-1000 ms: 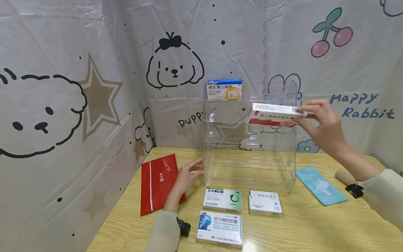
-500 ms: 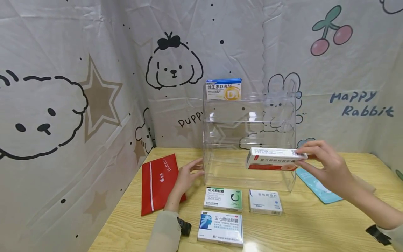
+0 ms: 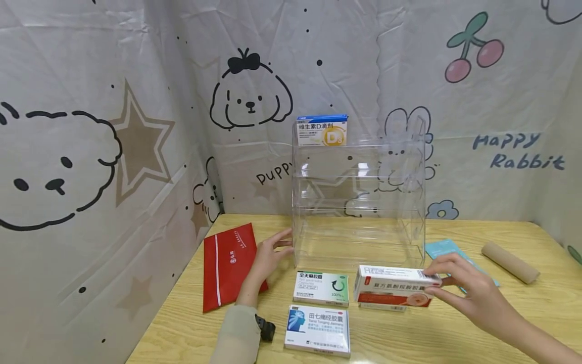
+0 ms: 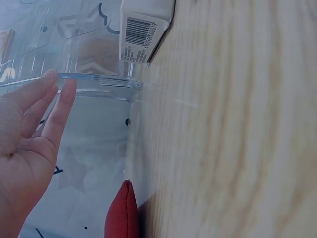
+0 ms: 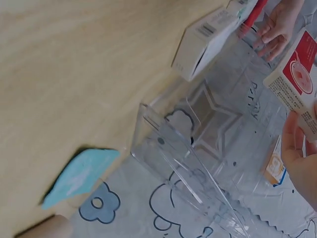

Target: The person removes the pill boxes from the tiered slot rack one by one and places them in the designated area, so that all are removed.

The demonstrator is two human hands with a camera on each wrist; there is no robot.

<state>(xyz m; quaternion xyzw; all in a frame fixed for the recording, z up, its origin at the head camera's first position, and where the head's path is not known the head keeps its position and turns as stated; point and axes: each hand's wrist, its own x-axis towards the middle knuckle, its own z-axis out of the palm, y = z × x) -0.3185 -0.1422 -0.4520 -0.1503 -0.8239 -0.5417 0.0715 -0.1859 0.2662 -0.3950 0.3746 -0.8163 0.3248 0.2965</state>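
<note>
My right hand [image 3: 470, 290] pinches a red-and-white medicine box [image 3: 393, 290] by its right end, in front of the clear display rack [image 3: 359, 207]. It hides most of a white medicine box whose lower edge [image 3: 382, 306] shows beneath it. In the right wrist view, the held red-and-white box [image 5: 299, 74] sits between thumb and fingers. My left hand [image 3: 268, 255] touches the rack's lower left side with fairly straight fingers, also seen in the left wrist view. A blue-and-white vitamin D box [image 3: 323, 131] stands on the rack's top tier, at the left.
A green-and-white medicine box [image 3: 320, 288] and a blue-and-white one [image 3: 317, 331] lie before the rack. Left of it is a red pouch [image 3: 232, 265]. A teal packet [image 3: 441, 246] and a brown roll [image 3: 510, 262] lie at the right, on the wooden table [image 3: 454, 338].
My right hand has lowered the red-and-white box from upper-tier height to just over the white box, which it now mostly covers. The left hand has stayed at the rack.
</note>
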